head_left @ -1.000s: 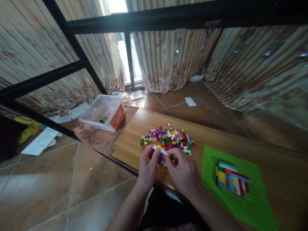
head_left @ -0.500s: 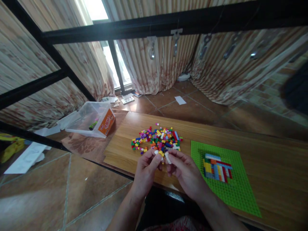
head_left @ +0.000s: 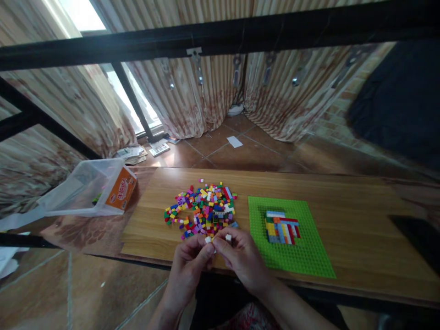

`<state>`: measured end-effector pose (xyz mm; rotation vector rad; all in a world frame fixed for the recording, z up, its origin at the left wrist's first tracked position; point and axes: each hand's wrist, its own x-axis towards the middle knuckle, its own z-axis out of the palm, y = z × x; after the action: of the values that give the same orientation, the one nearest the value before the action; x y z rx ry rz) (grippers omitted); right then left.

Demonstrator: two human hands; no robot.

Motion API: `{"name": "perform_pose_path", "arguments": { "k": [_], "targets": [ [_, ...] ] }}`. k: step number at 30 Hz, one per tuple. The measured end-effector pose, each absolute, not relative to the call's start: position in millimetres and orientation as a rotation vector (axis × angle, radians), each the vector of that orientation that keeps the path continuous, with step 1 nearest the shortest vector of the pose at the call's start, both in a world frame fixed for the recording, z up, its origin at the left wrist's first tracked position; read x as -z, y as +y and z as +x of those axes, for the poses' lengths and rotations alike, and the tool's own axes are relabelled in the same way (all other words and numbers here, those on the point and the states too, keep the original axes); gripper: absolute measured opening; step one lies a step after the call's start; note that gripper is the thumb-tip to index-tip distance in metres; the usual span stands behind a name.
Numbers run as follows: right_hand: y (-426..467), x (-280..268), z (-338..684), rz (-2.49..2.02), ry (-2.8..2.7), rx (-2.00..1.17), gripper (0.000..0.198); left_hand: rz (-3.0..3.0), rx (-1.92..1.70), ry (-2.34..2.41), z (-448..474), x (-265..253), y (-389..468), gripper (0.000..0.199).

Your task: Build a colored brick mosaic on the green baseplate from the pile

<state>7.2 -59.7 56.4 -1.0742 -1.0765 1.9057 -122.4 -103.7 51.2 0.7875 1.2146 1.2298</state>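
My left hand [head_left: 193, 257] is closed in a pinch around small toy bricks, of which a white brick [head_left: 208, 239] shows at its fingertips, with a bit of yellow beside it. Fingertip to fingertip with it, my right hand [head_left: 241, 255] is also closed, and a white brick [head_left: 228, 238] pokes out above its fingers. The fingers cover most of what they hold, so whether the pieces are joined cannot be seen. Just beyond both hands lies a pile of loose coloured bricks [head_left: 206, 208]. A green baseplate [head_left: 292, 263] to the right carries a flat multicoloured brick build [head_left: 282, 229].
A clear plastic box [head_left: 79, 183] with an orange label stands left of the wooden board [head_left: 147, 197]. At the board's right end is a dark flat object [head_left: 417, 243]. A black metal bar [head_left: 220, 36] crosses above, with clips hanging from it.
The view has swung right. My fingertips have come together, and the white brick in my right hand shows less than before. The yellow piece in my left is mostly covered.
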Motion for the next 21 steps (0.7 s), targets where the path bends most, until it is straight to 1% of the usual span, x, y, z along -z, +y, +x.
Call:
{"name": "perform_pose_path", "arguments": {
  "k": [5,7,9,12,15,18,21],
  "targets": [
    [-67.6,-45.5,9.8,-1.054,-0.892,-2.1,0.032,0.695,-1.188,1.213,-116.5,-40.5,-111.4,0.027],
    [-59.0,-43.5,10.1,-1.095,-0.935,-2.052,0.033,0.668,-1.194,1.234,-113.9,-37.3,-111.7,0.029],
    [-40.3,-41.9,9.0,-1.214,-1.094,-1.854,0.032,0.643,-1.194,1.273,-114.1,-34.8,-110.8,0.029],
    [-0.8,-37.6,3.1,-1.405,-1.508,-1.402,0.026,0.617,-1.197,1.346,-120.4,-34.1,-108.9,0.031],
    [33.0,-31.8,-7.6,-1.492,-1.855,-1.094,0.023,0.603,-1.227,1.424,-129.9,-38.0,-107.9,0.033],
    [48.7,-27.9,-18.4,-1.503,-2.069,-0.923,0.019,0.625,-1.238,1.495,-139.2,-41.6,-106.3,0.033],
    [52.0,-27.7,-24.5,-1.449,-2.179,-0.912,0.016,0.701,-1.257,1.59,-150.8,-38.9,-100.8,0.033]
  ]
}}
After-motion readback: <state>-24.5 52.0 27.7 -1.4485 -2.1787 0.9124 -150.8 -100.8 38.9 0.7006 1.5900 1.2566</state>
